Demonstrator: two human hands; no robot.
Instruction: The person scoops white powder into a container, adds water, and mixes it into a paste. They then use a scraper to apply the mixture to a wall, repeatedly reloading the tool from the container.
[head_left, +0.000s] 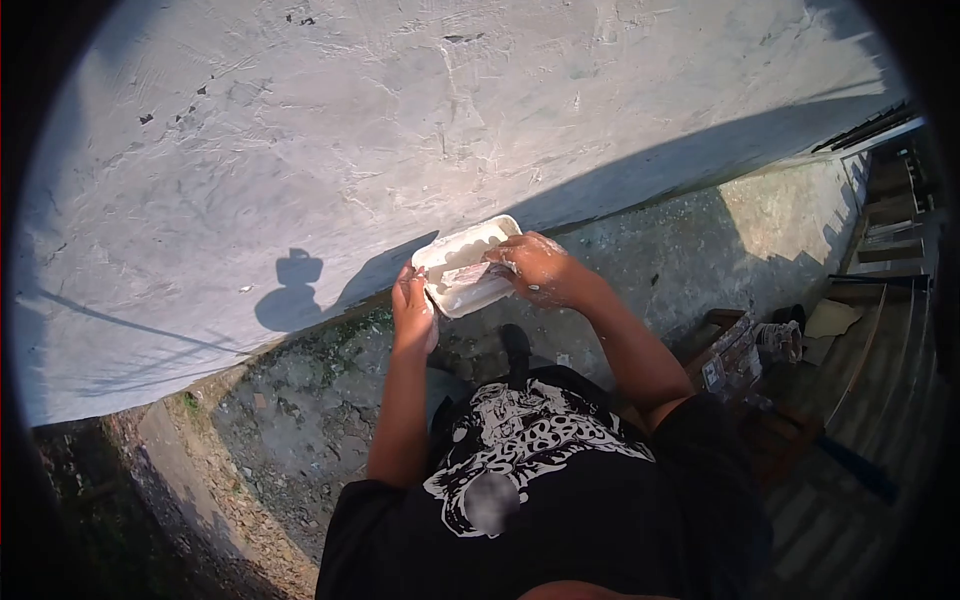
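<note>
A white rectangular tray [466, 243] with a scalloped inner edge is held in front of my body, near the plastered wall. My left hand [411, 298] grips its left end, with the fingers closed on the rim. White smears cover my right hand [537, 268], which reaches over the tray's right side. Its fingers are closed on a flat, pale scraper-like piece [473, 273] lying across the inside of the tray. The exact shape of that piece is partly hidden by the fingers.
A rough grey-white wall [330, 130] rises ahead, marked by shadows. Below it runs a concrete ground strip [640, 260] with moss and debris. At the right are a wrapped bundle [735, 357], shoes [780, 340] and corrugated sheets [860, 400].
</note>
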